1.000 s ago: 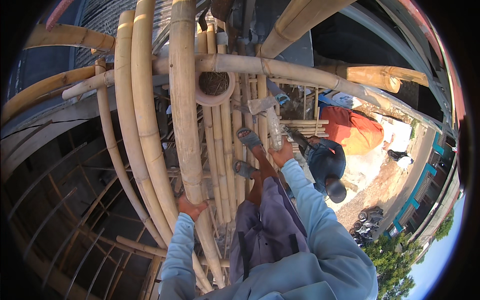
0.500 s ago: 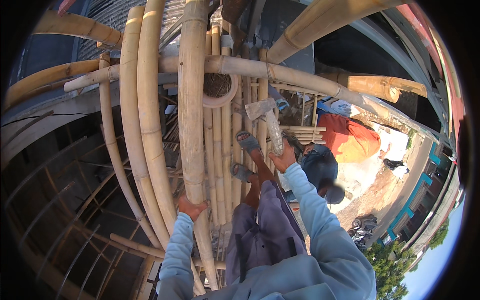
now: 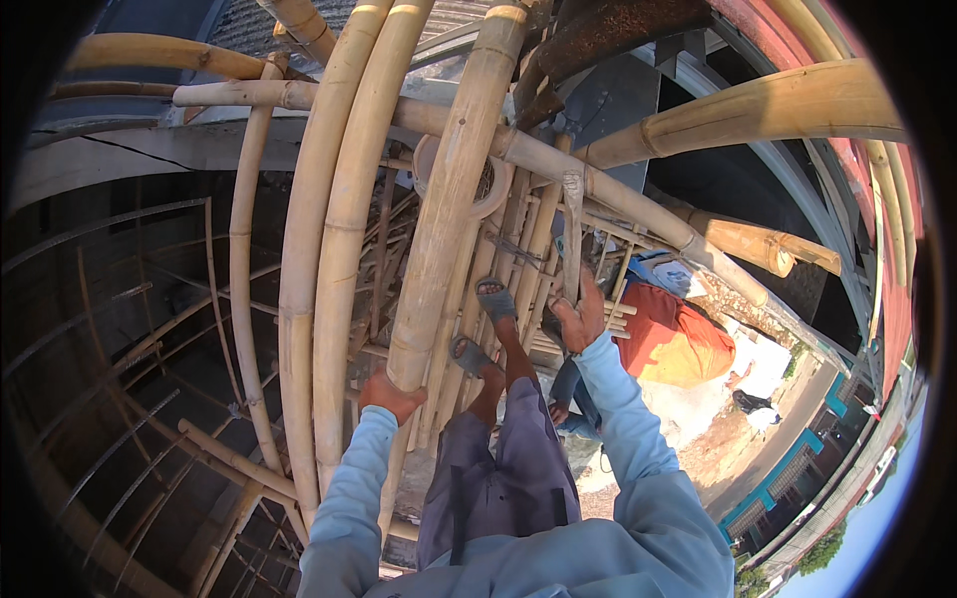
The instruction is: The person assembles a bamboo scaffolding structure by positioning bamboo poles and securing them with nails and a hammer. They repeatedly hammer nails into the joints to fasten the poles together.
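Risen since the earlier frames: right hand (image 3: pixel 581 317) now higher, tool lifted up along the crossing pole. Left hand (image 3: pixel 391 394) unmoved, wrapped around the thick bamboo pole (image 3: pixel 449 209), fingers hidden behind its far side, only knuckles and wrist showing. Right hand clenched on the handle of a hammer-like tool (image 3: pixel 572 231), grey and worn, head up against the horizontal bamboo (image 3: pixel 558 169); exact shape of the head hard to make out against the clutter behind. Both forearms in pale blue sleeves, cut off at the lower edge. Legs in dull purple trousers, sandalled feet (image 3: pixel 484 329) planted on thin bamboo slats, toes partly lost among the canes. Poles smooth, yellow-tan, ringed with darker nodes, some bent into long curves at left. Round pale basket (image 3: pixel 469 174) tucked behind the thick pole, mostly covered. Rusty metal beam (image 3: pixel 618 30) overhead, rough and flaking. Below at right, another person in an orange top (image 3: pixel 678 334), half hidden by the right arm, with ground far beneath.
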`<state>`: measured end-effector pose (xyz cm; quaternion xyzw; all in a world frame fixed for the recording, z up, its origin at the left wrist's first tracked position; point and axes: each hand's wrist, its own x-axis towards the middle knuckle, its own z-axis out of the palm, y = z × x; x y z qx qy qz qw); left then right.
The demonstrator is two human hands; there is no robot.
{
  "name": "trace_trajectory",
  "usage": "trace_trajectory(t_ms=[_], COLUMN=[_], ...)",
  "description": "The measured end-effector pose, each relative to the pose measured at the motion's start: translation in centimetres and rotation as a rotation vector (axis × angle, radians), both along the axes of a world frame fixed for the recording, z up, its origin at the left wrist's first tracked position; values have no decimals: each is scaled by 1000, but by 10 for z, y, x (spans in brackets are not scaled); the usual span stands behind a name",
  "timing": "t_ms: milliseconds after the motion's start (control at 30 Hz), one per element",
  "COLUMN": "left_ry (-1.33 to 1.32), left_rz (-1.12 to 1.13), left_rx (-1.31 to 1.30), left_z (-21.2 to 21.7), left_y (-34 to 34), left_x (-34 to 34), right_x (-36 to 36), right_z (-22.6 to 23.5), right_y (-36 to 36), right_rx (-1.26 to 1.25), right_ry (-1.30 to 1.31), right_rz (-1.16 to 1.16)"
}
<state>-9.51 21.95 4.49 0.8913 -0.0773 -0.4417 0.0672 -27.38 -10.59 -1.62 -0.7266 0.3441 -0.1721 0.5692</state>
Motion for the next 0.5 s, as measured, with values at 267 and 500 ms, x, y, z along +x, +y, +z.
trace_trajectory(t_ms=[267, 500], left_ry=[29, 101], left_rz=[-21, -15], left_rx=[82, 187], left_z=[17, 28], left_y=[-13, -19], left_x=[6, 9], right_x=[101, 122], right_z=[112, 106], right_y=[-80, -63], right_rx=[-183, -469], right_ry=[63, -220], right_rz=[189, 173])
